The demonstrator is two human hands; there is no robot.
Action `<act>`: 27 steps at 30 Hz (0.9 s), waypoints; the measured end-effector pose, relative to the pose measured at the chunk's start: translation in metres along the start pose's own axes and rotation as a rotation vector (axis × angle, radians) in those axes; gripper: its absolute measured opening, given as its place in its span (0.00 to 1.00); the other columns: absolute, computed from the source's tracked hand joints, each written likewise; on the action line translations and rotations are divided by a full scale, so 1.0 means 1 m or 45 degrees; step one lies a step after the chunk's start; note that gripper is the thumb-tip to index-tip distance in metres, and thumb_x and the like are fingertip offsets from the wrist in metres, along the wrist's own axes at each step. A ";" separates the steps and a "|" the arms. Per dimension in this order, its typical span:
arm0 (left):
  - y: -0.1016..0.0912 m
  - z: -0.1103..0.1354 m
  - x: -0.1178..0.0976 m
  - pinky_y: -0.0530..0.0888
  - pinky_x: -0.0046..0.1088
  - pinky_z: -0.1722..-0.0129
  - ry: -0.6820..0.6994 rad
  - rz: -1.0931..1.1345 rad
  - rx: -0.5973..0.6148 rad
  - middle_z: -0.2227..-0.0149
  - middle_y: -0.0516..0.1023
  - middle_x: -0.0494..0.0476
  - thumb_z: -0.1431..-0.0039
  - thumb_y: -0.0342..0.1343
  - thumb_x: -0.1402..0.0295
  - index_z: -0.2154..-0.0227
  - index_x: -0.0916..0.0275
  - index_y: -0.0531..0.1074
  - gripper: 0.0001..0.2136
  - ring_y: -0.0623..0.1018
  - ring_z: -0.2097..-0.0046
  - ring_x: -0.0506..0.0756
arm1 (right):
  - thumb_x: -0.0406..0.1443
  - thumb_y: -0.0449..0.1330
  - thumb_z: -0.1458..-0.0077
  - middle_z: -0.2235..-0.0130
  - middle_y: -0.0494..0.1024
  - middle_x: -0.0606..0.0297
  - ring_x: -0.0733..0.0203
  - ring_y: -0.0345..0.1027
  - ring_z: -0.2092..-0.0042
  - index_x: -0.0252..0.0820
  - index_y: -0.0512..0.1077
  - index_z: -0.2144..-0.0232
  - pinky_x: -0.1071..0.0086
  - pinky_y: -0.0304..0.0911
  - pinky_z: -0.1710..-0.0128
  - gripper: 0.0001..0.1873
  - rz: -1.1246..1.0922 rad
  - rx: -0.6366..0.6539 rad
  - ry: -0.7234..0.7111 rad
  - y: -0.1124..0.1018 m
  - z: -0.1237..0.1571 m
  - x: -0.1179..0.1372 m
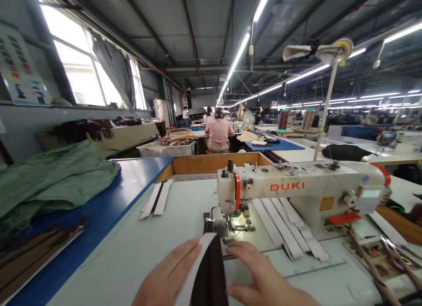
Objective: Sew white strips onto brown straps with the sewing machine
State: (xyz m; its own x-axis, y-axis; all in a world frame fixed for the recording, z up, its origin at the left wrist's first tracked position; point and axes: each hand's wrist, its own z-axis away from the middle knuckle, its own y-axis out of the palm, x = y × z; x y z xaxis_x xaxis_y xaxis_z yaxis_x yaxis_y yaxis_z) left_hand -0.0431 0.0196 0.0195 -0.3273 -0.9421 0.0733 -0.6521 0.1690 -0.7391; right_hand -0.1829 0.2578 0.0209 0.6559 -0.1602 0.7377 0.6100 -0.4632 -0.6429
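A dark brown strip with a white band along its left side (211,271) runs up toward the sewing machine (263,183). My left hand (171,271) is closed on the white edge, fingers together and thumb hidden. On the other side, my right hand (260,275) is open, index finger and thumb apart, their tips close to the dark edge; whether they touch it I cannot tell. The strip's far end lies just short of the presser foot (242,224) and needle plate. The strip's near end leaves the bottom of the view.
Several white strips (283,227) lie under the machine's arm, two more (158,198) to the left. A tool tray with scissors (382,257) sits at right. Green cloth (56,183) covers part of a blue table (132,183). A person in pink (219,132) sits ahead.
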 end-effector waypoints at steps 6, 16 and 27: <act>0.043 0.003 -0.002 0.73 0.29 0.47 0.087 -0.307 0.190 0.51 0.78 0.61 0.42 0.41 0.80 0.52 0.64 0.69 0.19 0.77 0.48 0.54 | 0.43 0.57 0.42 0.34 0.55 0.47 0.45 0.46 0.33 0.33 0.57 0.37 0.49 0.46 0.35 0.35 0.367 0.534 -0.279 0.019 0.003 -0.009; 0.053 -0.014 -0.017 0.75 0.35 0.50 -0.049 -0.237 0.483 0.55 0.78 0.62 0.43 0.42 0.81 0.54 0.67 0.71 0.18 0.77 0.52 0.58 | 0.37 0.52 0.38 0.40 0.67 0.53 0.53 0.59 0.39 0.32 0.64 0.43 0.63 0.48 0.35 0.23 0.770 0.221 -0.433 0.035 0.006 0.004; 0.071 -0.005 -0.021 0.73 0.34 0.47 0.144 -0.332 0.503 0.48 0.76 0.65 0.42 0.43 0.79 0.52 0.69 0.70 0.18 0.73 0.44 0.59 | 0.38 0.49 0.37 0.47 0.74 0.50 0.49 0.67 0.46 0.30 0.70 0.49 0.59 0.64 0.46 0.21 1.079 0.027 -0.504 0.050 0.020 0.010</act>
State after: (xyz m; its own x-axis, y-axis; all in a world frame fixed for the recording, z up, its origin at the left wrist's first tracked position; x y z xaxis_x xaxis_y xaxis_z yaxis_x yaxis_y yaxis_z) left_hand -0.0858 0.0530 -0.0317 -0.2741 -0.8974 0.3458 -0.4199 -0.2118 -0.8825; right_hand -0.1364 0.2504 -0.0081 0.9869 -0.1266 -0.1002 -0.1354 -0.3114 -0.9406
